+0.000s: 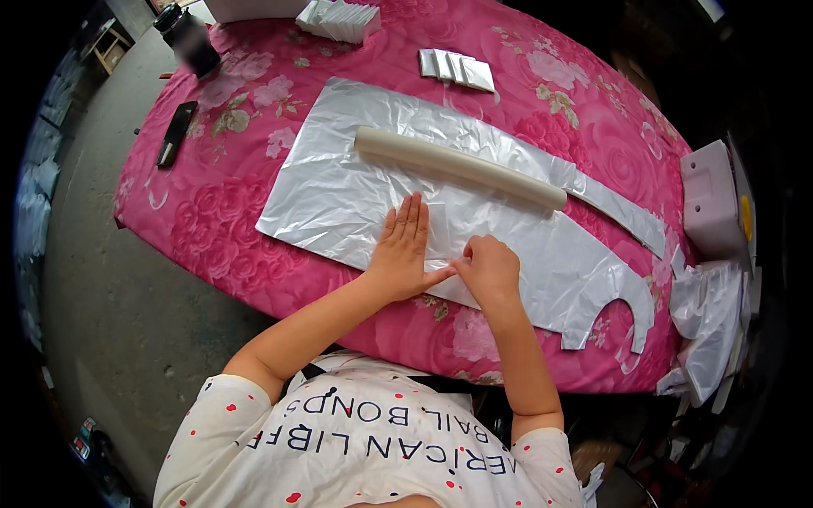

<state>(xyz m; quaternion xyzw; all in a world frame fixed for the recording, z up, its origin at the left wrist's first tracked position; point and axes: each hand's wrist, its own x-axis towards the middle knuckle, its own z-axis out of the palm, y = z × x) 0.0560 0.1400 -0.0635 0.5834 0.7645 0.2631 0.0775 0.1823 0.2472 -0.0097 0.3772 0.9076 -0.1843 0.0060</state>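
- Thin silvery-white plastic sheet [313, 186]: spread wrinkled across the pink, rose-patterned cloth of the tabletop [220, 212], with an arched cut-out at its four o'clock end. Directions below are from the sheet's middle, twelve being away from the person.
- Long cream-coloured cylindrical tube [457, 165]: lies on the sheet, slanting roughly from ten o'clock toward four.
- Left hand [402, 250]: at eight o'clock, laid flat on the sheet, fingers straight and thumb spread, grasping nothing.
- Right hand [491, 269]: at five o'clock, fingers curled with tips together at the sheet's near border, just beside the left thumb; I cannot tell whether plastic is pinched between them.
- Row of flat, square silvery packets [457, 69]: twelve o'clock.
- Stack of white packets [339, 20]: eleven o'clock.
- Black flat rectangular phone-like object [176, 134]: between nine and ten.
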